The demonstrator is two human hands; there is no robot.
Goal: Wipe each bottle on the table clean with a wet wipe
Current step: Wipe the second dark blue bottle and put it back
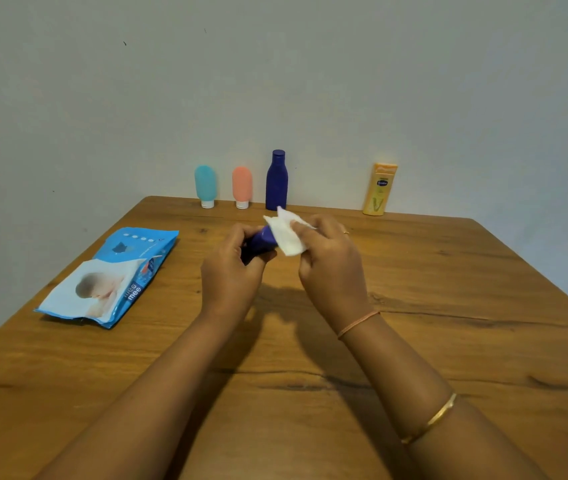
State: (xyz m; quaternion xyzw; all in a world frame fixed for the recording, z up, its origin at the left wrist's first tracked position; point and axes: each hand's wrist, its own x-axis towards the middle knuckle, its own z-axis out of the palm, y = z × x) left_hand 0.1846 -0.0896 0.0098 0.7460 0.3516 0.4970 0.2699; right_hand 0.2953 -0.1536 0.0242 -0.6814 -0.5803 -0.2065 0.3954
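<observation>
My left hand [232,271] grips a small dark blue bottle [260,241] above the middle of the wooden table [449,306]; most of that bottle is hidden by my fingers. My right hand [331,268] pinches a white wet wipe [286,233] and holds it against the bottle's far end. Along the table's far edge by the wall stand a teal tube bottle [205,184], a pink tube bottle [242,186], a tall dark blue bottle [276,180] and a yellow lotion bottle [379,189].
A blue and white pack of wet wipes [109,278] lies flat on the left side of the table. A plain pale wall rises right behind the row of bottles.
</observation>
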